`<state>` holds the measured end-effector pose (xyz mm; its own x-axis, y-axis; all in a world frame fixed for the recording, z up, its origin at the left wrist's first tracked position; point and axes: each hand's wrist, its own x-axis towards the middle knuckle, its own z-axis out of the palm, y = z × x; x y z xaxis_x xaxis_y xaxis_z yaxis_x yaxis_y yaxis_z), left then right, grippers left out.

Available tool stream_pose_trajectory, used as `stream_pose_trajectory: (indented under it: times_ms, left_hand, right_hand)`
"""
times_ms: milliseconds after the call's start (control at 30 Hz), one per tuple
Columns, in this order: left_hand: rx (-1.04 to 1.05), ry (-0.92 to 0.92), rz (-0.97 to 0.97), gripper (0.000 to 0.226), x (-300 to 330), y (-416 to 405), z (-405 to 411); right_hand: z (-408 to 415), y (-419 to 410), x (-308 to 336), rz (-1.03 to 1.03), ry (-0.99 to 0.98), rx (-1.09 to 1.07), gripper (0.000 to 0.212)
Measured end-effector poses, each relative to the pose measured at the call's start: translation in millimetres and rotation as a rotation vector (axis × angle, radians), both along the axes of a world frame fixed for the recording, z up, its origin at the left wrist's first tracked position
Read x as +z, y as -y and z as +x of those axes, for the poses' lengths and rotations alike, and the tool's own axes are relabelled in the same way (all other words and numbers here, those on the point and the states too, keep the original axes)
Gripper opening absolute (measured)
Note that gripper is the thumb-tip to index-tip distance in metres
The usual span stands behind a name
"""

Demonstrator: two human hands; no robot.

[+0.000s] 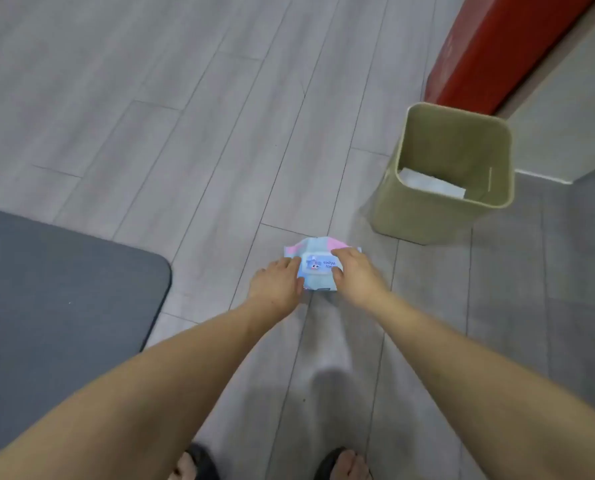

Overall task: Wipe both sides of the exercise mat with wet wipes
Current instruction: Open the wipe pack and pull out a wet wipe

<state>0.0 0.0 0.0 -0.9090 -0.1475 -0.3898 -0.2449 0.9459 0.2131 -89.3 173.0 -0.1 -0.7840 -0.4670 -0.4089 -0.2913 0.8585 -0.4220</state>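
Note:
A pink-and-blue pack of wet wipes (318,268) lies on the grey floor in the middle of the view. My left hand (278,284) grips its left end, thumb along the near edge. My right hand (354,271) grips its right end, fingers over the top by the lid flap. The dark grey exercise mat (57,306) lies flat on the floor at the left, its rounded corner about a hand's width from the pack.
A beige waste bin (496,161) stands just right of and beyond the pack, with a white sheet inside. A red panel (490,53) and a pale wall run along the right. My feet in dark sandals (199,462) show at the bottom edge.

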Motion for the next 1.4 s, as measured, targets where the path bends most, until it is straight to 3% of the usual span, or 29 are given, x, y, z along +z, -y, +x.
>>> stream_pose_trajectory:
  times_ms: [300, 467, 700, 867, 1033, 1167, 1300, 1400]
  left_hand:
    - [0.010, -0.133, 0.107, 0.048, -103, 10, -43]
    - [0.110, -0.167, 0.243, 0.062, -116, 8, -38]
    - [0.103, -0.179, 0.271, 0.069, -123, 7, -35]
    - [0.122, -0.143, 0.358, 0.075, -117, 11, -37]
    - [0.005, -0.153, 0.391, 0.058, -110, 26, -32]
    - [-0.055, -0.133, 0.404, 0.056, -116, 33, -26]
    - [-0.063, -0.201, 0.287, 0.054, -118, 32, -28]
    - [-0.072, -0.196, 0.212, 0.060, -125, 26, -33]
  right_hand:
    - [-38, 14, -103, 0.006, -0.136, 0.119, 0.053]
    - [-32, 12, -121, -0.079, -0.167, 0.096, 0.051]
    - [-36, 13, -122, -0.073, -0.164, 0.101, 0.052]
    - [-21, 2, -117, -0.299, -0.238, 0.111, 0.029]
    - [-1, -29, -126, -0.526, -0.302, 0.091, 0.018]
    - [1, -29, -118, -0.431, -0.141, -0.004, 0.036]
    - [-5, -29, -124, -0.326, -0.160, -0.028, 0.012]
    - [-10, -29, -127, -0.277, -0.140, -0.019, 0.034]
